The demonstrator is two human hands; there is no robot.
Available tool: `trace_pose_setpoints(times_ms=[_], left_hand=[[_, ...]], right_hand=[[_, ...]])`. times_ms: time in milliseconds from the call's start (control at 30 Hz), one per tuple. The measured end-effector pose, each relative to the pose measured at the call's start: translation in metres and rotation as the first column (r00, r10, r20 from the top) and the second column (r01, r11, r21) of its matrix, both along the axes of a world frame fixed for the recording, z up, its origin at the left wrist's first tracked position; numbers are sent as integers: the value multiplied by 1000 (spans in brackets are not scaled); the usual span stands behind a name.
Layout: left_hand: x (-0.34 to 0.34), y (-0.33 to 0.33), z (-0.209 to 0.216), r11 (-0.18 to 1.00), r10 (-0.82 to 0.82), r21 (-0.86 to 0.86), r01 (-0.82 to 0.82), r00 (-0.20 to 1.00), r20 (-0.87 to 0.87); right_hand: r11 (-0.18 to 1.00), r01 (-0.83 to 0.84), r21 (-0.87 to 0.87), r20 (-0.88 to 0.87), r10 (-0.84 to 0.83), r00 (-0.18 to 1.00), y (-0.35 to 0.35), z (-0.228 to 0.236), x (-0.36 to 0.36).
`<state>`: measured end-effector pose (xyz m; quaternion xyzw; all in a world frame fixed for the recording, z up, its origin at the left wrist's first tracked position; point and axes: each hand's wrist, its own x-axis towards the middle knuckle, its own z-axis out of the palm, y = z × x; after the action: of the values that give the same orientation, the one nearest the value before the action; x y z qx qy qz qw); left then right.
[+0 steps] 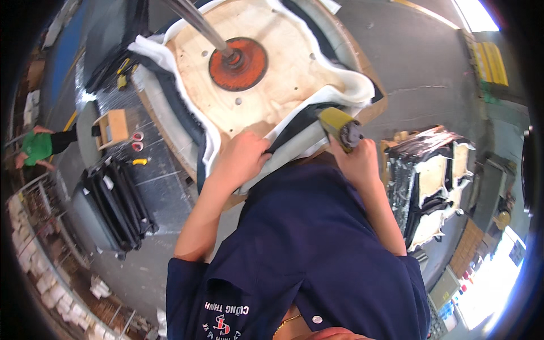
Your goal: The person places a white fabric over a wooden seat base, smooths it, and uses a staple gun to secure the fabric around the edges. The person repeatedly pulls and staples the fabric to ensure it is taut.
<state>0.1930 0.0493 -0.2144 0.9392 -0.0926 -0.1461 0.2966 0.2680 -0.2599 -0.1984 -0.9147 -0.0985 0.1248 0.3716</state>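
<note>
A seat-shaped plywood panel (pixel 187 79) lies in front of me, ringed by white padding (pixel 354 90) and a dark cover with grey outer sides. An orange-red round press plate (pixel 249 62) on a metal rod rests on the wood. At the near edge, my left hand (pixel 241 156) is closed, its fingers curled on the dark cover (pixel 290 126). My right hand (pixel 358 161) grips an olive-yellow tool with a dark grey end, which looks like a staple gun (pixel 335 123). The tool is over the near right edge of the cover; its tip is hidden.
Dark upholstered pieces (pixel 110 204) are stacked at left, near a wooden box (pixel 113 127), tape rolls (pixel 137 141) and a yellow-handled tool (pixel 139 161). More padded plywood panels (pixel 428 181) are piled at right. A person in green (pixel 38 148) is at far left.
</note>
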Motion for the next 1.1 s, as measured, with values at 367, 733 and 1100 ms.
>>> trace_pose_setpoints(times_ms=[367,733,1100], left_hand=[[-14,-35,2,956,284,-90,-278,957,60],[5,-16,-26,955,259,-173,-243,962,82],[6,5,-51,947,181,-294,-128,970,163]], right_hand=[[983,48,178,73,-61,995,-20,-21,22],[998,57,33,91,-60,994,-14,-25,15],[999,17,-52,-32,-19,999,2,11,5]])
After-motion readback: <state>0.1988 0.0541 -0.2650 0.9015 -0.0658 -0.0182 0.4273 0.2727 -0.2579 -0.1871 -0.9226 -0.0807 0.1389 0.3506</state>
